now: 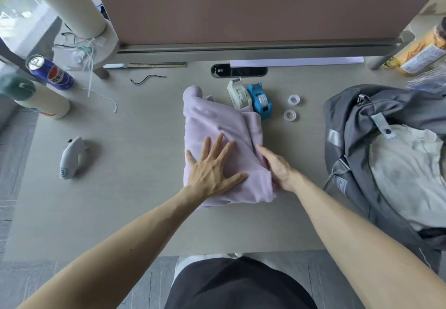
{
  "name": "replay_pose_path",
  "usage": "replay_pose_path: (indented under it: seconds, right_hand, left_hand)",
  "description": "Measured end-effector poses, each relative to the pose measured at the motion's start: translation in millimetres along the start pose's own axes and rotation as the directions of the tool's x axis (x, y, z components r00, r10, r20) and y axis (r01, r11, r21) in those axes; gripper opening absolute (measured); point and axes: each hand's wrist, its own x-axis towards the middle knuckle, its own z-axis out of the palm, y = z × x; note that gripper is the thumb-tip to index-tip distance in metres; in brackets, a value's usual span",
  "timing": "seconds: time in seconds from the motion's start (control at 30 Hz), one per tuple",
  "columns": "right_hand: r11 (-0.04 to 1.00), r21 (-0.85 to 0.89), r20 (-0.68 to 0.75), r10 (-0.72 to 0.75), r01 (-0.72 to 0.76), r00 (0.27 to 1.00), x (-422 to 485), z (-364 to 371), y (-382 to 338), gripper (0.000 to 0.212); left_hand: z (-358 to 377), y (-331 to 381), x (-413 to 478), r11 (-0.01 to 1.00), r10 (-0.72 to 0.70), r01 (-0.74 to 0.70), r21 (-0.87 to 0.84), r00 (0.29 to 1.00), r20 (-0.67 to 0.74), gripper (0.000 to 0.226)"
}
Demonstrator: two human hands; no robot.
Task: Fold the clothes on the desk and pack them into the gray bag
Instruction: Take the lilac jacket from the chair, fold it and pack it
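Note:
A pale lilac garment (217,125) lies partly folded in the middle of the desk (135,207). My left hand (212,168) presses flat on its near half, fingers spread. My right hand (277,166) sits at the garment's right edge with straight fingers tucked against the fold; whether it grips cloth is hidden. The gray bag (357,120) lies open at the right of the desk, with a whitish garment (405,171) inside it.
A white tape dispenser (237,93) and a blue one (261,102) stand just behind the garment, with two clear tape rolls (292,108) beside them. A grey handheld device (72,156) lies left. A blue can (50,72) and a cream bottle (41,98) stand far left.

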Motion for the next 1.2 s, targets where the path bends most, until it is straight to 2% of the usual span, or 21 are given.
replay_pose_path:
  seconds: [0.07,0.1,0.13,0.23,0.3,0.43,0.5,0.57,0.63,0.73,0.8,0.87,1.0,1.07,1.2]
  right_hand:
    - [0.995,-0.097,0.046,0.031,-0.026,0.998,2,-2,2,0.094]
    - [0.982,-0.187,0.044,0.031,-0.022,0.999,1,-1,2,0.107]
    - [0.957,-0.289,0.035,0.012,-0.001,0.999,3,1,4,0.106]
    - [0.828,-0.556,-0.096,-0.147,0.07,0.984,7,7,12,0.074]
    - [0.784,-0.614,-0.127,-0.208,0.088,0.97,10,9,18,0.059]
    - [0.775,-0.623,-0.151,-0.256,0.109,0.955,14,10,28,0.038]
    - [0.778,-0.62,-0.164,-0.259,0.105,0.952,14,11,27,0.029]
    - [0.771,-0.629,-0.177,-0.262,0.096,0.949,15,10,28,0.026]
    - [0.758,-0.646,-0.181,-0.268,0.091,0.946,15,11,28,0.026]
    - [0.74,-0.669,-0.206,-0.27,0.066,0.941,16,16,29,0.023]
    - [0.714,-0.7,-0.216,-0.24,0.021,0.946,17,20,24,0.028]
    - [0.704,-0.71,-0.222,-0.183,-0.03,0.958,18,22,15,0.043]
    - [0.747,-0.66,-0.283,-0.148,-0.081,0.948,29,30,0,0.1]
    - [0.758,-0.644,-0.357,-0.178,-0.104,0.917,43,37,-3,0.1]
    - [0.813,-0.572,-0.472,-0.218,-0.109,0.855,74,40,-3,0.083]
  left_hand:
    - [6,9,5,0.997,-0.025,0.022,0.075,0.999,0.038,0.095]
    - [10,11,7,0.995,-0.034,0.029,0.099,0.998,0.057,0.096]
    - [13,13,9,0.993,-0.04,0.032,0.111,0.997,0.072,0.096]
    - [19,12,14,0.993,-0.039,0.028,0.118,0.995,0.095,0.099]
    - [17,12,18,0.995,-0.022,0.009,0.101,0.992,0.126,0.102]
    - [-3,-9,29,0.996,0.091,-0.093,0.014,0.991,0.1,0.093]
    - [-13,-32,34,0.979,0.205,-0.204,-0.019,0.978,0.044,0.087]
    - [-13,-49,31,0.958,0.288,-0.288,-0.006,0.956,0.048,0.093]
    - [-9,-50,23,0.961,0.273,-0.277,0.015,0.954,0.125,0.104]
    - [-1,-34,22,0.983,0.134,-0.157,0.095,0.968,0.214,0.115]
    - [2,-25,26,0.987,0.074,-0.102,0.124,0.974,0.214,0.119]
    - [4,-19,29,0.989,0.038,-0.066,0.131,0.978,0.206,0.122]
    - [11,-7,28,0.988,0.008,-0.033,0.148,0.986,0.168,0.124]
    - [13,-6,29,0.994,0.012,-0.027,0.108,0.991,0.135,0.127]
    - [19,-9,29,0.998,0.004,-0.011,0.068,0.995,0.099,0.13]
